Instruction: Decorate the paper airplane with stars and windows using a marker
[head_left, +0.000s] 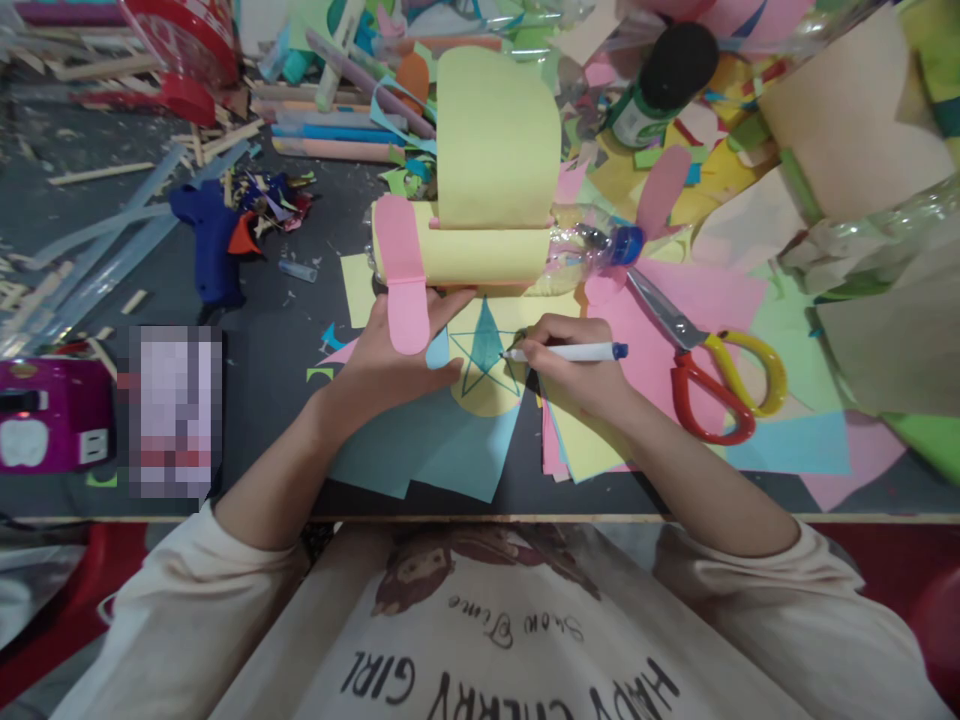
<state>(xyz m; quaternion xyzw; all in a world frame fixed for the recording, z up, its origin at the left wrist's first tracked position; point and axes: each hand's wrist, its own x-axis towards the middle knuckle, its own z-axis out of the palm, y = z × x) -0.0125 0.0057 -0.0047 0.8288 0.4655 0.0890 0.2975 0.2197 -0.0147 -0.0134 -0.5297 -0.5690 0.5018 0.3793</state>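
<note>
Going L to R on my feed: purple box (56, 430) at the far L edge, then blue glue gun (212, 245) lying a bit farther back, both apart from the hands. L hand (382, 350) comes next, spread wide, gap btwn thumb & forefinger facing R; grips nothing I can make out. Its thumb tip is at the star's L side, w/ a pink tab (408, 318) over the fingers. Drawn star (486, 345) sits mid-view btwn both hands on yellow paper (484, 404), shaded top point aimed away from the person, toward the yellow-wrapped bottle (487, 257) just beyond. Key bit: pen (577, 352) tip is over the star's R half, just R of the shading; can't tell if it's touching. Pen's long axis runs approx level, L-R, so star lies L of the R fingers. R hand (585, 370) pinches the barrel near the tip, no slack visible. Scissors (682, 335) lie farther R, untouched.
</note>
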